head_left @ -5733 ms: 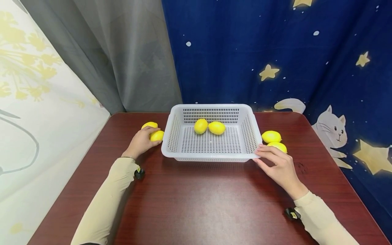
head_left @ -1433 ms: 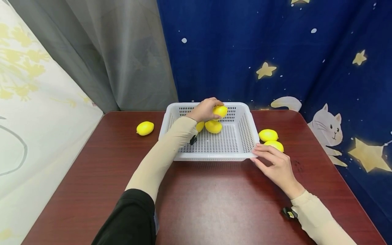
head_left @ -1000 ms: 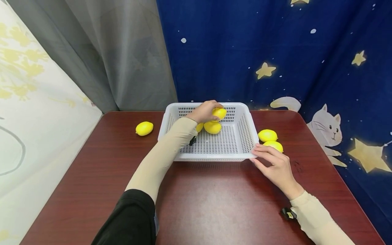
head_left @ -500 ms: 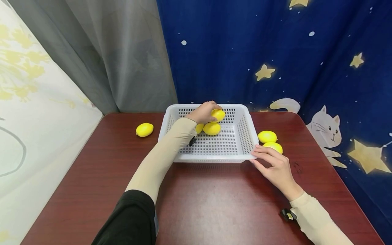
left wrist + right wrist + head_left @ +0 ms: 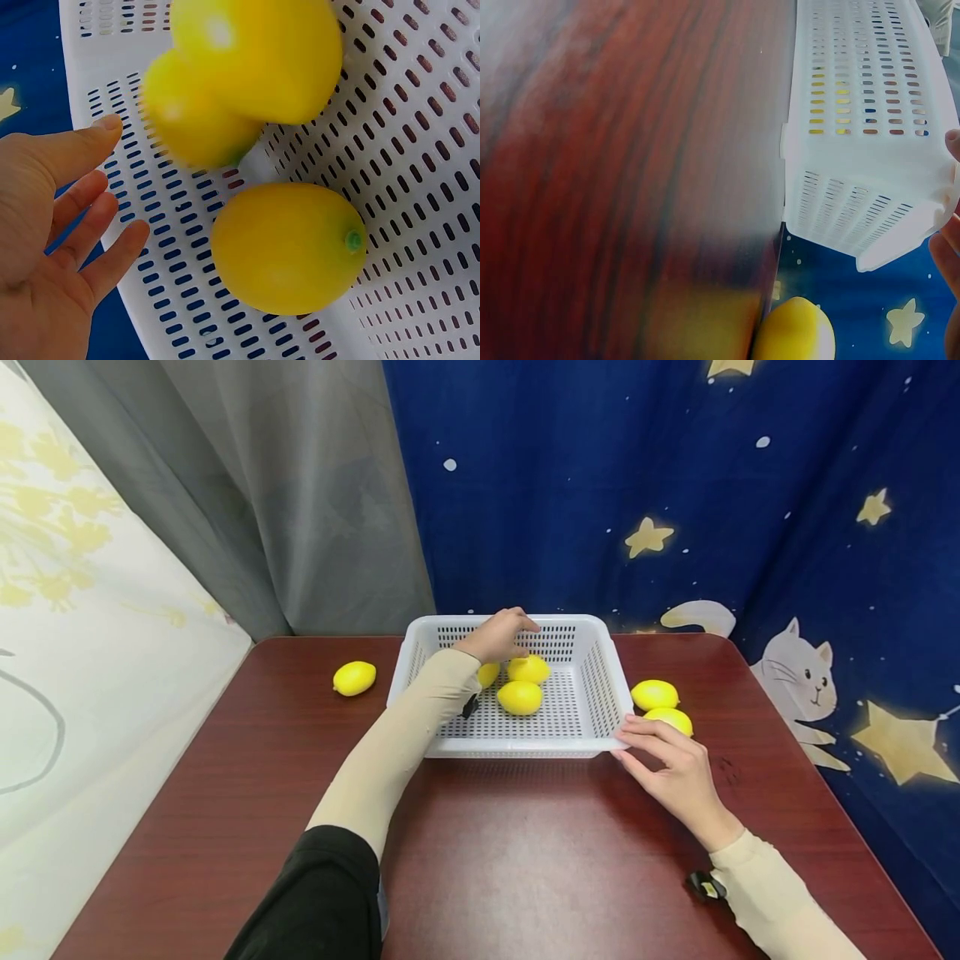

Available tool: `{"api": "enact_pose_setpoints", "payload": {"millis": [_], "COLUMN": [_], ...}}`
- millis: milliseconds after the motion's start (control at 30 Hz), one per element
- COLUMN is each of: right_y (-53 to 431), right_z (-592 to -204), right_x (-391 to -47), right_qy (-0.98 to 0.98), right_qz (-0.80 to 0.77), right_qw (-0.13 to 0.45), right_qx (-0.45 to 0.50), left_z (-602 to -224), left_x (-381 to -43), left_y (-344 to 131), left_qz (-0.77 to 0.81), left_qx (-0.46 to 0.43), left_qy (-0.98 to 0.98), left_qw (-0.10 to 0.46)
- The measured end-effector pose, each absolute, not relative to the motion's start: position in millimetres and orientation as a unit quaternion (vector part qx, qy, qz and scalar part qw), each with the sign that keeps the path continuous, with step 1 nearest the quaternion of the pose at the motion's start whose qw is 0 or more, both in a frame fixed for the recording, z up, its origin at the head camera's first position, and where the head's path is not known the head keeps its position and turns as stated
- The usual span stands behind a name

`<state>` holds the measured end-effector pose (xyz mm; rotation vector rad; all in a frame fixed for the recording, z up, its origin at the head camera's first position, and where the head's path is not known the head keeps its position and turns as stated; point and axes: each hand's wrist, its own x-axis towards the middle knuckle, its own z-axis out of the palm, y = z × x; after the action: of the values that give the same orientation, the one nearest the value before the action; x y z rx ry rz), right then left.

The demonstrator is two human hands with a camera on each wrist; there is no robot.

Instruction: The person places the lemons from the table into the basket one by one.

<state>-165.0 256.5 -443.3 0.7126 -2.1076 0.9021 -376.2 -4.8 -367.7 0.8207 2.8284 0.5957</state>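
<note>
A white plastic basket (image 5: 510, 745) with slotted walls stands on the table and holds three lemons. My left hand (image 5: 498, 635) is over its back part, fingers spread and holding nothing. Just beneath the fingertips lies one lemon (image 5: 529, 670); another lemon (image 5: 520, 698) sits nearer the front. The third lemon (image 5: 488, 674) is partly hidden by my left wrist. In the left wrist view, the left hand (image 5: 67, 225) is apart from the lemons, two of which are blurred. My right hand (image 5: 678, 772) pinches the basket's front right corner, thumb below the rim.
A single lemon (image 5: 354, 678) lies on the table left of the basket. To the right, a lemon (image 5: 655, 694) and another lemon (image 5: 669, 722) lie close by my right fingers. Curtains (image 5: 525, 510) hang behind the dark red wooden table (image 5: 517, 843).
My left hand has carried a lemon from the table's left side into the basket and let it go. One lemon inside has shifted toward the front. The right hand stays at the corner.
</note>
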Motion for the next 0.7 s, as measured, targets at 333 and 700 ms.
{"api": "enact_pose_setpoints", "payload": {"millis": [333, 700], "right_y": [256, 256], "right_z": [-444, -443], "right_x": [-166, -164], "right_qy": [-0.817, -0.816], "right_qz": [0.349, 0.351], "right_qw": [0.365, 0.367], "right_qx": [0.279, 0.276], "left_z": [-370, -358], "left_x": [-379, -379], "left_y": [-6, -10], "left_qz": [0.222, 0.233], "left_qx": [0.287, 0.293], "left_qy": [0.929, 0.925], "left_qw": [0.072, 0.070]}}
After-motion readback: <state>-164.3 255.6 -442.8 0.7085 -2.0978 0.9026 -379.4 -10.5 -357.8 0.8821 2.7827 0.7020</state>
